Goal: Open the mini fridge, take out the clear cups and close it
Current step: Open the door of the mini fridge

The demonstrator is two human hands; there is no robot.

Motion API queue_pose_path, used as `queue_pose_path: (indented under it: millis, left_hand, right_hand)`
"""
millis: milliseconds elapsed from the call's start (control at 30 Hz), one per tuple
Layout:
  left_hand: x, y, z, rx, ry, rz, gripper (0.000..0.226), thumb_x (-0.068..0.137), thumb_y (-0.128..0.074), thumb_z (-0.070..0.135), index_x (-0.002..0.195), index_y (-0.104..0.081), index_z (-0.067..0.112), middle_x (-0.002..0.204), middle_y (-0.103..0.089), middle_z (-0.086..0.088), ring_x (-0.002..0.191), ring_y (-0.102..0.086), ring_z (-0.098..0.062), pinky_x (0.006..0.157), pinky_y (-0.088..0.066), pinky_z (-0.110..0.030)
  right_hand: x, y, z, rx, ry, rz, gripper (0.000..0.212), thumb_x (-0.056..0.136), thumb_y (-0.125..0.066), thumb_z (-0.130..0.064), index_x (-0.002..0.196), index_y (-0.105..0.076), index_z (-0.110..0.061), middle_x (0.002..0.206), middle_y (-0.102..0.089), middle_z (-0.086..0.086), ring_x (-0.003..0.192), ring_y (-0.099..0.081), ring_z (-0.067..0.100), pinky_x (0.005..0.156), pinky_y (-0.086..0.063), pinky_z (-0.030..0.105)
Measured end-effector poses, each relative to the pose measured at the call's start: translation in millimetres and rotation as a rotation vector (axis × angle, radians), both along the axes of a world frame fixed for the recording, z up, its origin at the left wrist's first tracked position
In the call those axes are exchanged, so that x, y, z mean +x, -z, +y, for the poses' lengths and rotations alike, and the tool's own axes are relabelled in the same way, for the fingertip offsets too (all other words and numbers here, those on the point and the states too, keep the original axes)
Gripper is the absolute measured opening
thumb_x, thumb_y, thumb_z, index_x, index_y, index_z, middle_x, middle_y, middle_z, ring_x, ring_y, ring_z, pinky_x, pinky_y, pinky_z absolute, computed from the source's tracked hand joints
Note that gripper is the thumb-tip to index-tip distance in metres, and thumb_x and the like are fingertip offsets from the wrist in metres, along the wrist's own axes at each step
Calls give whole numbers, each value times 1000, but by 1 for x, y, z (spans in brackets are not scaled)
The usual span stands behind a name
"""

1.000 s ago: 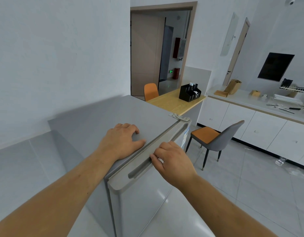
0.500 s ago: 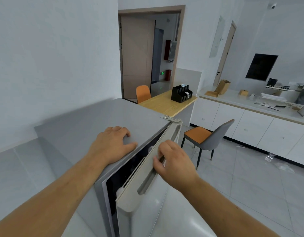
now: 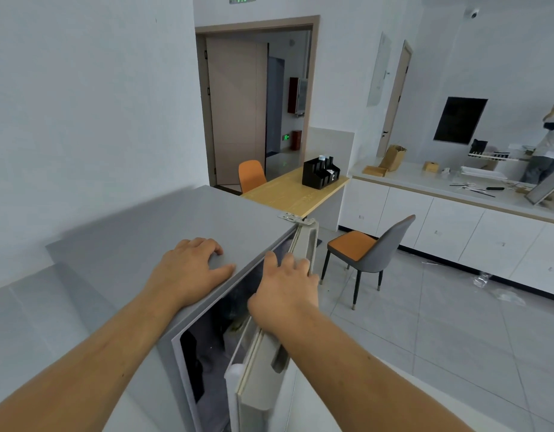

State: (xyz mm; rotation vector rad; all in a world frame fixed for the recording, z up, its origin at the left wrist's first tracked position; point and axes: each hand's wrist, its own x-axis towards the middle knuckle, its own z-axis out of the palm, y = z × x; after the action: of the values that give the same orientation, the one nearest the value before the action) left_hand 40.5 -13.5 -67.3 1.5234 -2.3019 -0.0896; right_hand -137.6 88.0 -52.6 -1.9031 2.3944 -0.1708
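Note:
The grey mini fridge [image 3: 182, 232] stands right below me. Its door [image 3: 263, 378] hangs partly open, swung out toward the right on a hinge at the far corner. My left hand [image 3: 191, 269] lies flat on the fridge top near the front edge, fingers spread. My right hand [image 3: 285, 294] grips the door's top edge by the recessed handle. The gap shows a dark interior [image 3: 213, 344] with dim shapes; no clear cups can be made out there.
A grey chair with an orange seat [image 3: 366, 254] stands just right of the door's swing. Behind the fridge is a wooden counter [image 3: 288, 194] with a black organiser [image 3: 321, 174]. White cabinets [image 3: 456, 226] line the right wall, where a person [image 3: 546, 151] stands.
The door went from shut to partly open, pulled outward by my right hand, and the gap has widened. My left hand stayed flat on the fridge top.

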Motion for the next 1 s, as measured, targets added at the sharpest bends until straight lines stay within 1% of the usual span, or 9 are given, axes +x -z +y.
queue_pose_path:
  millis: [133, 200, 267, 367, 533, 633, 700, 833, 1000]
  left_hand:
    - [0, -1, 2, 0, 1, 4, 50, 86, -46, 76, 118, -57, 40, 133, -61, 11, 119, -51, -15, 97, -48, -42]
    - [-1, -2, 3, -1, 4, -2, 47, 88, -48, 74, 118, -58, 40, 134, -61, 11, 120, -51, -16, 97, -47, -42]
    - [-3, -3, 5, -6, 15, -23, 45, 90, -48, 72, 120, -58, 41, 136, -60, 11, 122, -50, -17, 97, -46, -41]
    - [-4, -3, 8, -21, 50, -65, 47, 92, -45, 73, 126, -58, 44, 140, -58, 15, 125, -49, -17, 98, -46, -41]
    - [-10, -4, 12, 0, 37, -37, 47, 90, -51, 71, 124, -63, 41, 133, -61, 13, 117, -52, -17, 96, -49, -41]
    - [-24, -4, 19, -26, -18, -69, 49, 89, -53, 67, 122, -63, 33, 127, -63, 7, 109, -54, -20, 87, -53, -42]
    - [-30, -4, 23, -49, -26, -83, 45, 92, -52, 64, 123, -62, 32, 126, -64, 6, 109, -54, -20, 83, -54, -41]
    - [-27, -5, 26, -31, 20, -56, 39, 97, -52, 59, 128, -62, 37, 133, -63, 10, 117, -53, -19, 91, -53, -42]
    - [-27, -7, 28, -36, 81, -40, 38, 99, -57, 50, 132, -64, 32, 133, -66, 8, 119, -56, -19, 97, -53, -42]
  right_hand:
    - [-26, 2, 12, 32, 90, -96, 101, 90, -68, -41, 161, 0, -17, 165, -12, 26, 142, -30, 49, 104, -48, 54]
    - [-41, 4, 19, 53, 140, -140, 97, 93, -68, -36, 161, -3, -15, 168, -6, 26, 140, -39, 48, 97, -52, 49]
    - [-56, 3, 26, 60, 167, -135, 84, 93, -66, -30, 157, -15, -11, 165, -15, 26, 128, -54, 47, 87, -57, 46]
    - [-78, 4, 36, 35, 143, -108, 63, 91, -60, -19, 146, -30, -14, 136, -43, 22, 104, -64, 40, 72, -58, 43]
    - [-111, 4, 48, -25, 99, -73, 46, 90, -56, -19, 132, -37, -20, 104, -44, 10, 82, -54, 32, 48, -38, 34]
    - [-126, 5, 52, -60, 113, -64, 41, 89, -61, -26, 123, -39, -18, 100, -49, 7, 81, -55, 30, 47, -36, 32]
    - [-134, 7, 53, -78, 108, -53, 40, 88, -63, -29, 119, -40, -18, 99, -53, 6, 81, -58, 29, 50, -41, 33]
    - [-150, 9, 55, -88, 102, -16, 39, 88, -64, -34, 116, -42, -22, 98, -57, 7, 82, -62, 28, 64, -59, 41]
    - [-175, 16, 56, -111, 105, 26, 40, 89, -62, -44, 117, -40, -24, 97, -56, 5, 82, -59, 27, 66, -57, 41]
